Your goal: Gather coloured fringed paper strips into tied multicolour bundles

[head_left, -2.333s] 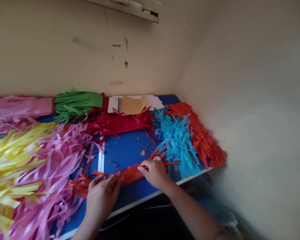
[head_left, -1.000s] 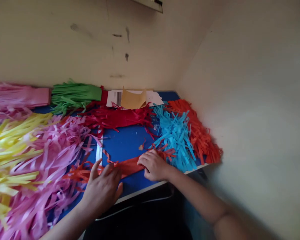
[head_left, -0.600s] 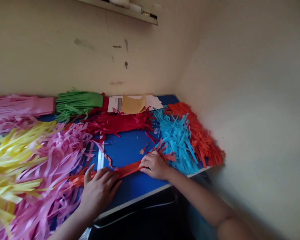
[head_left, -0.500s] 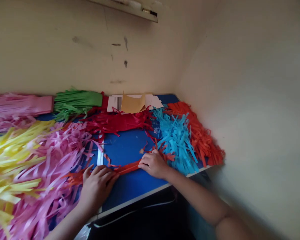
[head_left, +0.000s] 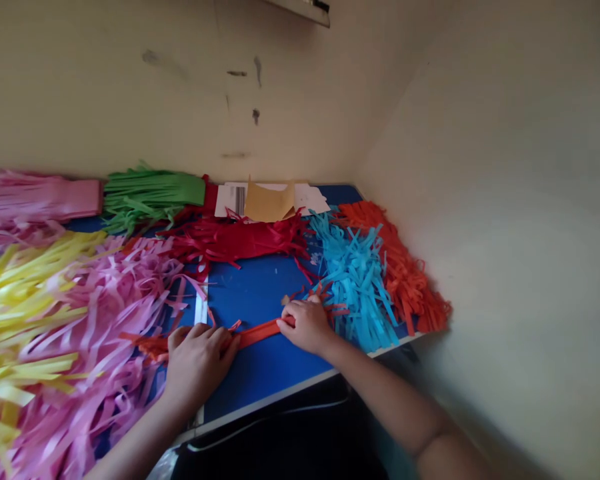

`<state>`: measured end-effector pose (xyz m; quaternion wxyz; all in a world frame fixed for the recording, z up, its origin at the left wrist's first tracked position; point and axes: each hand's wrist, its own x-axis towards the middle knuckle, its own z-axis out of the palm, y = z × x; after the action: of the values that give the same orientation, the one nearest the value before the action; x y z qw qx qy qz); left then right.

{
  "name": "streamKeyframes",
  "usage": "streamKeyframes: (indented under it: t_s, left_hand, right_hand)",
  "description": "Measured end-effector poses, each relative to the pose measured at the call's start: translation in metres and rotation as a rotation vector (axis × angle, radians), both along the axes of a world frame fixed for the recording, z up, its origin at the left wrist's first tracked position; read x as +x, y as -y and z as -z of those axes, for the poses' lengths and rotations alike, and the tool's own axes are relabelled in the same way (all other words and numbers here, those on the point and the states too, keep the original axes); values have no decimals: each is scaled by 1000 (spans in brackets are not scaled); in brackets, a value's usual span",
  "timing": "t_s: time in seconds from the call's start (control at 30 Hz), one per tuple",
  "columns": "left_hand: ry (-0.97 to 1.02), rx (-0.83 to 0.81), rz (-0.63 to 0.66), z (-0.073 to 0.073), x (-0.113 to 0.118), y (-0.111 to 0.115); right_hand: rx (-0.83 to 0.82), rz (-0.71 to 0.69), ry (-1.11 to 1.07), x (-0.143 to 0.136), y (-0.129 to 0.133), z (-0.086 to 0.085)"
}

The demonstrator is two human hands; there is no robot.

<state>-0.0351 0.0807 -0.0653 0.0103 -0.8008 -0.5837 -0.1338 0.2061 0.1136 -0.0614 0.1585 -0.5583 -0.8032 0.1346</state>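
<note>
An orange paper strip (head_left: 260,333) with fringed ends lies across the blue table (head_left: 245,287), near its front edge. My left hand (head_left: 199,360) is closed on its left part, palm down, with orange fringe sticking out to the left. On the right part, my right hand (head_left: 306,325) grips the strip with curled fingers. More orange fringe shows behind and beyond that hand, touching the light-blue fringe (head_left: 357,277). The middle of the strip is flat and narrow between both hands.
Pink (head_left: 125,293) and yellow fringe (head_left: 35,287) cover the left side. Green fringe (head_left: 155,190), red fringe (head_left: 245,239) and a tan paper piece (head_left: 270,202) on white sheets lie toward the wall. An orange fringe pile (head_left: 400,267) is at the right edge.
The strip between my hands looks flatter and narrower. My left fingers are drawn in more closely. Both hands stay in nearly the same place, and the view has tilted down slightly.
</note>
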Motion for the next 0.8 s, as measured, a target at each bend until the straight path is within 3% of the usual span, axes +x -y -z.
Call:
streamKeyframes:
  t_s: [0.1,0.17,0.27,0.43,0.7,0.8]
  left_hand:
    - [-6,168,45,-5,2,5]
    - [-18,250,133,-9,5,9]
    - [-11,262,204,-12,10,14]
    - [58,239,216,-10,18,10]
    - [31,184,264,-20,18,-5]
    - [31,176,254,-22,18,-8]
  right_hand:
    - [183,19,35,0,10,-6]
    - [321,-119,56,-2,17,-8]
    - [377,-371,97,-5,19,-3]
    - [461,-446,187,-5,3,7]
    - [441,-689,331,-12,-17,-7]
    - [310,-653,292,-16,-27,-10]
